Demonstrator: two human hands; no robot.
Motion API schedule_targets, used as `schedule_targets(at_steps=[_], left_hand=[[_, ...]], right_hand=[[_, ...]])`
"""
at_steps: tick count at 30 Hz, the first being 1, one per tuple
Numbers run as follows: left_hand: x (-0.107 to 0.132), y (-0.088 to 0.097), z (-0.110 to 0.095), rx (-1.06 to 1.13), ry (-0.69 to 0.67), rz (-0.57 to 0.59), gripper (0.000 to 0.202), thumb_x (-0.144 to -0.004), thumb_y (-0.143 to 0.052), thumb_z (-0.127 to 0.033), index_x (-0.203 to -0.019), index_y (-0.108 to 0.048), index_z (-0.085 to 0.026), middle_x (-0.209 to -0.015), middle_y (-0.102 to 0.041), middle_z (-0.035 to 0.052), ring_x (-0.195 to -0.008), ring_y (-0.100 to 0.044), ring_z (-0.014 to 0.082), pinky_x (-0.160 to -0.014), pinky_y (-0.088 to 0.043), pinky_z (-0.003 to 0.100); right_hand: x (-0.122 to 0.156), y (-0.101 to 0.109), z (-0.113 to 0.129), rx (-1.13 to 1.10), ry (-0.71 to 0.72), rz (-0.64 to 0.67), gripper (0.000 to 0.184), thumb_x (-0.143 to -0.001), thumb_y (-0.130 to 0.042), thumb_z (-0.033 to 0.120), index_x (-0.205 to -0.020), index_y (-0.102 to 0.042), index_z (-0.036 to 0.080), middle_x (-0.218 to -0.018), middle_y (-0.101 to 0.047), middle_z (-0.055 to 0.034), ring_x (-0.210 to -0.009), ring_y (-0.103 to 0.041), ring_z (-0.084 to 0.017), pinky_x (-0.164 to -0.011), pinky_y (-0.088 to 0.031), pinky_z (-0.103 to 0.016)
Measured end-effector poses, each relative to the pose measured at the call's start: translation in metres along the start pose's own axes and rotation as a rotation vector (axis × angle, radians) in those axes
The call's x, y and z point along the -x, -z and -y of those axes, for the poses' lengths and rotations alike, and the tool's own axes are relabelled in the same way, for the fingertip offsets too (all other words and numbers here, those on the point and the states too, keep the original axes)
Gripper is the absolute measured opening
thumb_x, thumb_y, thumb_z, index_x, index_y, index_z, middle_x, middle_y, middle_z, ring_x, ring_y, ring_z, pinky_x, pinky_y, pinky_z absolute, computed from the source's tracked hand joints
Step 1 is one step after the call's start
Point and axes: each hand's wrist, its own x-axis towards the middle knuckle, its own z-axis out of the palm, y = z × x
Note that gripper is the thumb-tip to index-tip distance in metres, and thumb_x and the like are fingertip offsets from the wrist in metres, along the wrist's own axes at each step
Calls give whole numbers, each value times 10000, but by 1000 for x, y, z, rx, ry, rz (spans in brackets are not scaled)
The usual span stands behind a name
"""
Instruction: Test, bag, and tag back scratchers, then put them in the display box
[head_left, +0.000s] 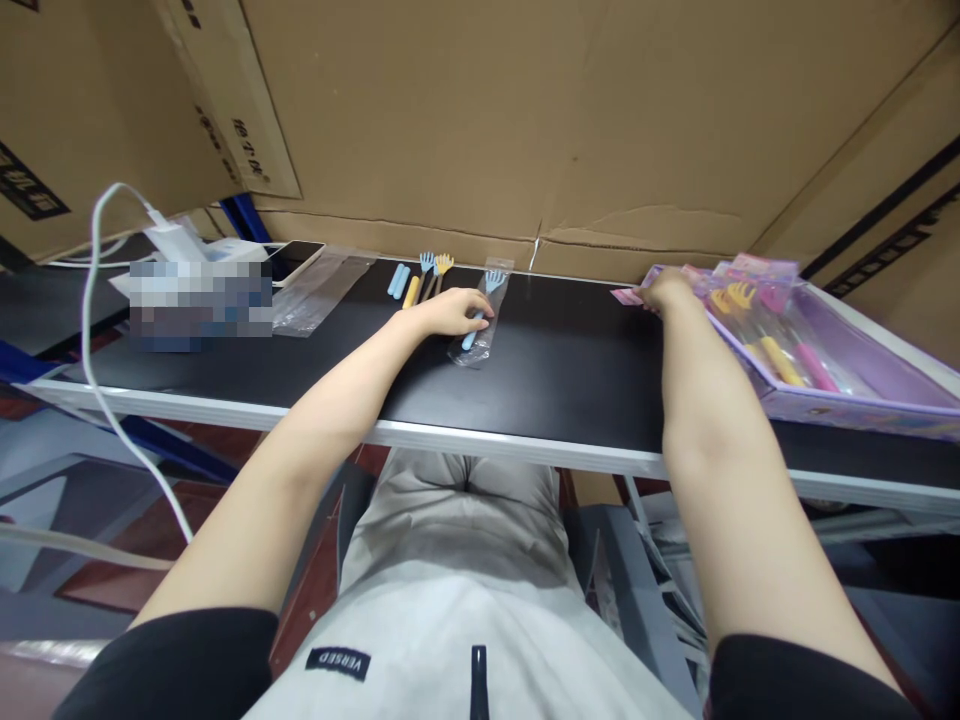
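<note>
My left hand [452, 311] lies on the black table [570, 370], fingers closed on a clear plastic sleeve [480, 325] that holds a blue fork-shaped tool. My right hand [664, 290] reaches to the near corner of a purple box [862, 400] full of packed yellow and pink tools; its fingers curl around a small pink card [626, 296] at the box edge. Loose blue and yellow tools [421, 278] lie just beyond my left hand.
A stack of empty clear sleeves [319, 290] and a phone [294, 260] lie at the left, beside a charger [172, 240] with a white cable [97, 360]. Cardboard boxes [525, 120] wall the table's far side.
</note>
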Motion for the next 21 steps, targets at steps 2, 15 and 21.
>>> schedule_targets(at_steps=[2, 15, 21], left_hand=[[1, 3, 2, 14, 18, 6, 367, -967, -660, -230, -1282, -814, -121, -1463, -737, 135, -1390, -679, 261, -1245, -472, 347], [4, 8, 7, 15, 20, 16, 363, -950, -652, -217, -1268, -820, -163, -1460, -743, 102, -1378, -683, 255, -1238, -478, 359], [4, 7, 9, 9, 15, 22, 372, -955, -648, -235, -1274, -816, -142, -1464, -736, 123, -1389, -677, 262, -1242, -473, 353]], right_hand=[[16, 9, 11, 26, -95, 116, 298, -1043, -706, 252, -879, -750, 8, -976, -767, -290, -973, -752, -237, -774, -496, -349], [7, 0, 15, -21, -133, 147, 144, -941, -810, 169, -1027, -769, 62, -1088, -774, -210, -1055, -766, -296, -892, -605, -391], [18, 7, 19, -29, -108, 76, 304, -937, -850, 255, -1122, -737, 42, -1137, -755, -276, -1171, -733, -302, -947, -552, -383]])
